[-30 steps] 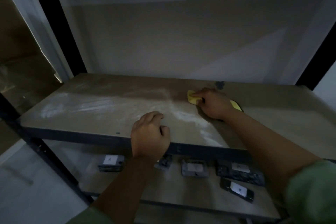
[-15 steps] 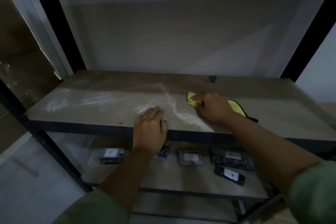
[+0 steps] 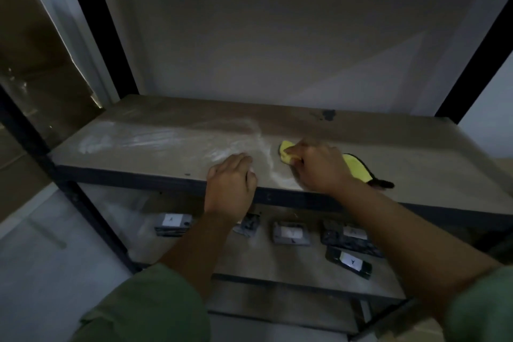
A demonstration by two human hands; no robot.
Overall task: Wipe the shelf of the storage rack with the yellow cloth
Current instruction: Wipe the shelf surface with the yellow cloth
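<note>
Yellow cloth [image 3: 354,165] sits mid-shelf [image 3: 416,175] under the right hand [image 3: 319,169], whose grip bunches it. Mid-wipe; next sweep probably heads toward 9 o'clock, through the whitish smear [image 3: 155,141]. Left hand [image 3: 231,186] rests on the front edge, holding nothing.

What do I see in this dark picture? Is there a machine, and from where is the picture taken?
No machine: a person works with bare hands. The camera sits on the person's head and looks down. The right hand presses a yellow cloth on the shelf of a dark rack. The left hand rests on the shelf's front edge and holds nothing. Pale streaks lie on the shelf's left part, a dark spot near the back. On the lower shelf lie small dark packs with white labels.
</note>
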